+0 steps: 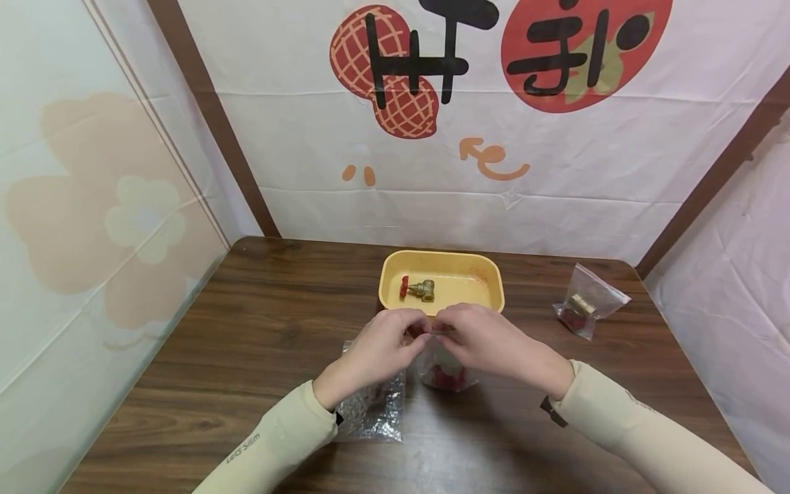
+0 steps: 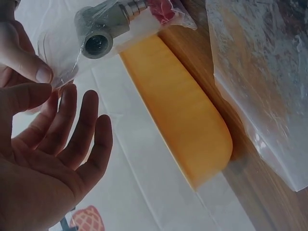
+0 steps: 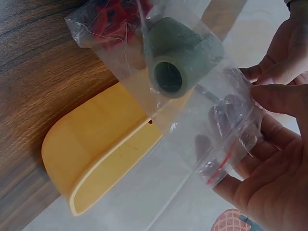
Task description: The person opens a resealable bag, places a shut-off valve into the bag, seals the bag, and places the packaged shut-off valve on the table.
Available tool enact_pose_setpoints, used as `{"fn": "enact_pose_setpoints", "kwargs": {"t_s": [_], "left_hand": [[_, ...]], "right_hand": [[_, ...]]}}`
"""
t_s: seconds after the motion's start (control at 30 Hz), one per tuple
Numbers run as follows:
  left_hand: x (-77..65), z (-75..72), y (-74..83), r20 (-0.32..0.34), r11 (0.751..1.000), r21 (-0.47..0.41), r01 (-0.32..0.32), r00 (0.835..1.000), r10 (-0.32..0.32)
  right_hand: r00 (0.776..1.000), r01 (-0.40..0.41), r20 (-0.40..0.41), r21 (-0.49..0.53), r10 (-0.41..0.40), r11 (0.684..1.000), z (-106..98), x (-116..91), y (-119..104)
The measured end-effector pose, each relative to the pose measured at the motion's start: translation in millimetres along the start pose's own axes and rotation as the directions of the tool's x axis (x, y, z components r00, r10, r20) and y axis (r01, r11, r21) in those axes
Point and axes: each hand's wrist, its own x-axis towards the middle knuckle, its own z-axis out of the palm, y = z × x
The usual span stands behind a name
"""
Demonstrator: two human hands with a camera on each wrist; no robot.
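A clear zip bag (image 3: 192, 130) hangs between both hands in front of the yellow tray, its red-striped mouth uppermost. Inside lies a valve with a grey-green body (image 3: 180, 55) and a red handwheel (image 3: 115, 21). My left hand (image 1: 382, 343) pinches the bag's top edge between thumb and index finger, the other fingers spread loosely in the left wrist view. Close beside it, my right hand (image 1: 490, 343) pinches the same edge with thumb and fingers. In the head view the hands cover much of the bag (image 1: 447, 377).
Behind the hands stands the yellow tray (image 1: 459, 271), with a brass valve with a red handwheel (image 1: 423, 289) in it. Clear plastic bags (image 1: 385, 412) lie under the left forearm. Another bagged valve (image 1: 583, 302) lies at the table's right. A printed cloth (image 1: 296, 137) hangs behind the table.
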Motion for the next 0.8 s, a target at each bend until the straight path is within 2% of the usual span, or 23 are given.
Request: {"fn": "enact_pose_setpoints", "kwargs": {"t_s": [0.17,0.5,0.8], "left_hand": [[-0.4,1.5,-0.8,-0.017,1.0,0.027,-0.006,1.0,0.006],[-3.4,4.9,-1.1,-0.043,0.996,0.084,-0.016,0.999,0.019],[-5.6,8.4,-2.1,-0.065,0.995,0.098,-0.01,0.998,0.017]], "right_hand": [[1.0,-0.003,-0.005,0.022,0.003,1.0,1.5,2.1,0.0],[1.0,-0.016,-0.011,-0.018,0.016,1.0,5.0,2.8,-0.1],[1.0,-0.006,-0.013,-0.038,0.006,0.999,5.7,1.6,1.8]]}}
